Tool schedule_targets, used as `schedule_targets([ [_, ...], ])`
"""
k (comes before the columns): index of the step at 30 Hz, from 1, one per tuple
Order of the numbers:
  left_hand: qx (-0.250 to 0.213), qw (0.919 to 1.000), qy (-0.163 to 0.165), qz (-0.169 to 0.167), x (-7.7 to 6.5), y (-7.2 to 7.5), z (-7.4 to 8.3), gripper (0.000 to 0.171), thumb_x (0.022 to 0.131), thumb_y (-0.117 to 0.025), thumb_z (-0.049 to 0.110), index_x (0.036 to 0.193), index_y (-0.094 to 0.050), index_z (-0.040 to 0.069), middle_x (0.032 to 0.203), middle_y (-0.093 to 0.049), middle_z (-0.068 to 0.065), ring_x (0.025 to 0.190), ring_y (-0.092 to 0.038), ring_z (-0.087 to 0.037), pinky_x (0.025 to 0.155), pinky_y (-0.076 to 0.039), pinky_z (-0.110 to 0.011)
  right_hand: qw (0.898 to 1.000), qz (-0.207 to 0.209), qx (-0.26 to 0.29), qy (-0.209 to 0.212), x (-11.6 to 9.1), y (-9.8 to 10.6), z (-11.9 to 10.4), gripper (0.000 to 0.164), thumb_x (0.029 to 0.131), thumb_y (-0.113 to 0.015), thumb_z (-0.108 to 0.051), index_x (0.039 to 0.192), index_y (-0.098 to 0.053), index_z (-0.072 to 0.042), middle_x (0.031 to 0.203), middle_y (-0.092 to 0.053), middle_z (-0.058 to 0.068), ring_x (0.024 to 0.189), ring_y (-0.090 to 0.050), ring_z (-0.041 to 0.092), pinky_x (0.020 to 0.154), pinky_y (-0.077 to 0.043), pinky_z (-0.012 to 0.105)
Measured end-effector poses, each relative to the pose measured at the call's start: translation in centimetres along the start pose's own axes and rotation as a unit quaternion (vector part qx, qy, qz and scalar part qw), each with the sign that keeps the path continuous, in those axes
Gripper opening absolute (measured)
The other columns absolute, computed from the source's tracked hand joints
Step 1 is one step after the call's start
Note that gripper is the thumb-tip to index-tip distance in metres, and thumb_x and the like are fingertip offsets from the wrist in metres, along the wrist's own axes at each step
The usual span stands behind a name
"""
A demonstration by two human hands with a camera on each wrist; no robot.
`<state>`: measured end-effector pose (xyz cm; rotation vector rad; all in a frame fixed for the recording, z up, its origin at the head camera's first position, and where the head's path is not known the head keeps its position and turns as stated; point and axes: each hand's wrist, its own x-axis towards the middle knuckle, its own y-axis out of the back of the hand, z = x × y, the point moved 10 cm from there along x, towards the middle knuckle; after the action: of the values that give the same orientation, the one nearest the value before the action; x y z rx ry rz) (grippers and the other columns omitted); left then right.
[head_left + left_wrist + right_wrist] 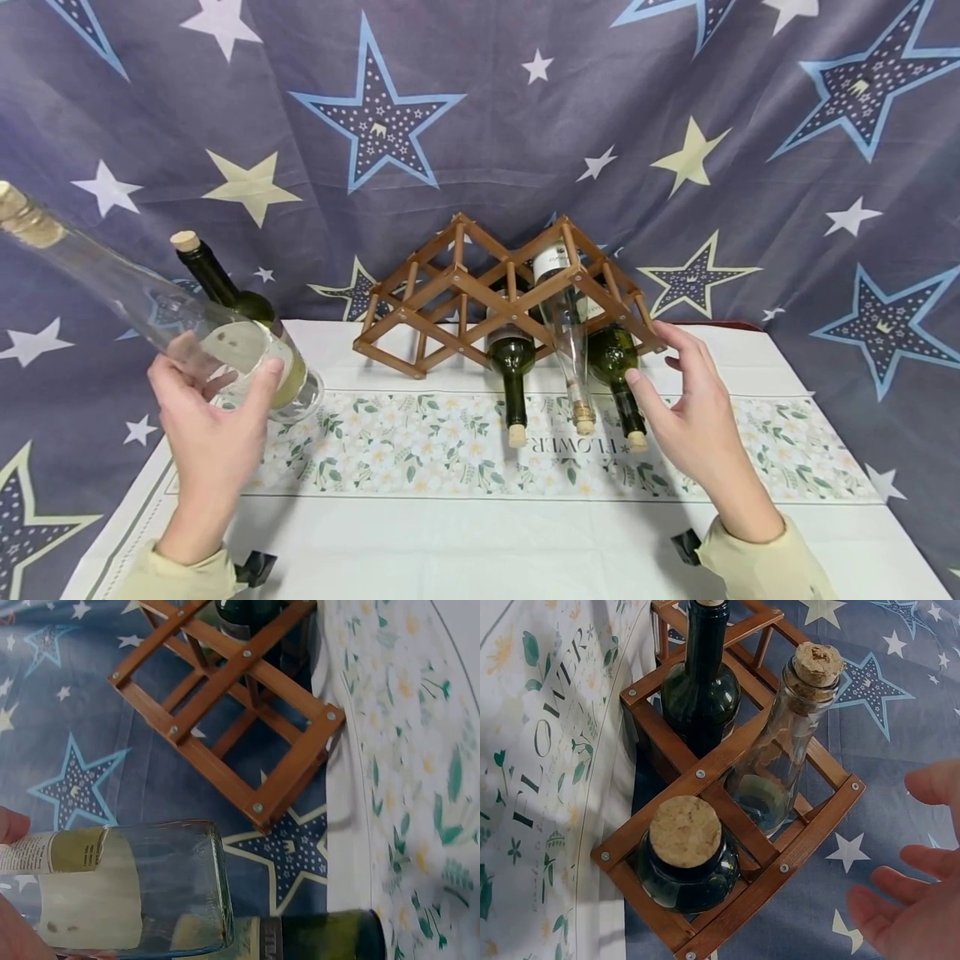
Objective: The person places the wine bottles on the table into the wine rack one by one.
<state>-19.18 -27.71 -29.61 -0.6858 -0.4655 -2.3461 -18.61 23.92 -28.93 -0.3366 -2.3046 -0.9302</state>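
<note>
My left hand [210,425] grips a clear glass bottle [127,283] around its body, near the base. The bottle tilts with its corked neck toward the upper left; its pale label [90,900] shows in the left wrist view. My right hand [697,417] is beside the right end of a brown wooden wine rack [402,315], fingers spread and holding nothing. In the rack lie two dark green bottles [513,358] and a clear bottle [573,350], their corked necks pointing toward me. The right wrist view shows my right fingers [885,907] apart from the rack.
Behind the held bottle stands a dark green corked bottle [217,275], partly hidden. A floral runner [420,450] crosses the white tablecloth [450,542] in front of the rack. A star-patterned curtain [495,150] hangs close behind the rack.
</note>
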Motion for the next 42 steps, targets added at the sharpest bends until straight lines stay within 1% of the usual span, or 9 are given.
schedule_targets([
  [7, -0.037, 0.9993, 0.002, -0.012, -0.2, -1.5, 0.7, 0.081, 0.077, -0.082, 0.008, 0.145, -0.038, 0.011, 0.126, -0.053, -0.008, 0.106, -0.056, -0.021, 0.090, -0.047, -0.026, 1.000, 0.002, 0.010, 0.009, 0.4, -0.3, -0.6, 0.067, 0.088, -0.074, -0.012, 0.149, -0.046, -0.013, 0.140, -0.050, 0.004, 0.122, -0.050, 0.021, 0.100, -0.041, 0.025],
  [12, -0.074, 0.9970, 0.002, -0.022, -0.5, -2.6, 1.3, 0.079, 0.078, -0.081, 0.005, 0.143, -0.037, 0.008, 0.128, -0.056, -0.011, 0.109, -0.058, -0.023, 0.091, -0.048, -0.028, 1.000, -0.005, 0.017, 0.013, 0.6, -0.8, -1.2, 0.068, 0.087, -0.076, -0.012, 0.149, -0.046, -0.012, 0.141, -0.050, 0.007, 0.120, -0.050, 0.020, 0.102, -0.038, 0.023],
  [19, -0.129, 0.9903, 0.005, -0.052, -1.0, -4.5, 2.1, 0.078, 0.079, -0.080, 0.005, 0.143, -0.036, 0.008, 0.131, -0.054, -0.012, 0.111, -0.058, -0.026, 0.093, -0.048, -0.032, 0.999, -0.017, 0.023, 0.030, 0.8, -1.5, -2.6, 0.071, 0.087, -0.076, -0.012, 0.150, -0.044, -0.011, 0.144, -0.048, 0.006, 0.122, -0.050, 0.021, 0.103, -0.038, 0.027],
  [23, -0.146, 0.9871, 0.002, -0.067, -1.4, -5.4, 2.7, 0.077, 0.079, -0.080, 0.005, 0.143, -0.037, 0.008, 0.131, -0.052, -0.013, 0.110, -0.057, -0.027, 0.093, -0.047, -0.030, 0.999, -0.022, 0.024, 0.040, 0.9, -1.9, -3.5, 0.072, 0.087, -0.076, -0.015, 0.150, -0.044, -0.013, 0.146, -0.046, 0.004, 0.129, -0.047, 0.023, 0.104, -0.039, 0.029],
  [26, -0.166, 0.9833, 0.005, -0.074, -1.8, -5.9, 3.4, 0.076, 0.079, -0.078, 0.001, 0.143, -0.036, 0.005, 0.129, -0.051, -0.016, 0.110, -0.056, -0.029, 0.092, -0.047, -0.028, 0.998, -0.029, 0.026, 0.043, 0.9, -2.4, -4.1, 0.072, 0.087, -0.077, -0.017, 0.151, -0.043, -0.013, 0.148, -0.045, 0.004, 0.131, -0.045, 0.022, 0.105, -0.038, 0.031],
  [30, -0.214, 0.9727, 0.010, -0.088, -2.3, -6.7, 4.0, 0.076, 0.079, -0.076, -0.005, 0.142, -0.034, 0.000, 0.129, -0.048, -0.018, 0.111, -0.054, -0.030, 0.094, -0.046, -0.029, 0.997, -0.044, 0.032, 0.046, 0.9, -3.1, -5.0, 0.073, 0.087, -0.076, -0.019, 0.152, -0.042, -0.014, 0.151, -0.042, 0.002, 0.134, -0.042, 0.022, 0.107, -0.038, 0.038],
  [35, -0.285, 0.9519, -0.005, -0.113, -2.9, -7.7, 4.7, 0.072, 0.078, -0.073, -0.013, 0.139, -0.036, 0.000, 0.126, -0.050, -0.023, 0.110, -0.055, -0.032, 0.096, -0.048, -0.033, 0.996, -0.066, 0.039, 0.047, 0.8, -3.9, -5.8, 0.074, 0.088, -0.075, -0.023, 0.153, -0.040, -0.018, 0.152, -0.040, 0.000, 0.137, -0.040, 0.021, 0.109, -0.037, 0.044],
  [39, -0.308, 0.9420, -0.011, -0.133, -3.4, -8.4, 5.5, 0.072, 0.078, -0.071, -0.016, 0.139, -0.038, 0.001, 0.126, -0.050, -0.027, 0.110, -0.055, -0.034, 0.098, -0.047, -0.039, 0.995, -0.076, 0.043, 0.052, 0.6, -4.3, -6.5, 0.074, 0.088, -0.076, -0.024, 0.152, -0.040, -0.019, 0.150, -0.041, 0.000, 0.136, -0.041, 0.020, 0.109, -0.036, 0.045],
  [42, -0.329, 0.9327, -0.019, -0.147, -3.8, -8.9, 6.3, 0.073, 0.077, -0.070, -0.019, 0.140, -0.036, -0.002, 0.126, -0.050, -0.030, 0.111, -0.055, -0.035, 0.100, -0.046, -0.042, 0.994, -0.081, 0.045, 0.056, 0.7, -4.5, -6.9, 0.074, 0.088, -0.076, -0.026, 0.152, -0.040, -0.018, 0.150, -0.042, 0.000, 0.136, -0.041, 0.020, 0.109, -0.036, 0.044],
])
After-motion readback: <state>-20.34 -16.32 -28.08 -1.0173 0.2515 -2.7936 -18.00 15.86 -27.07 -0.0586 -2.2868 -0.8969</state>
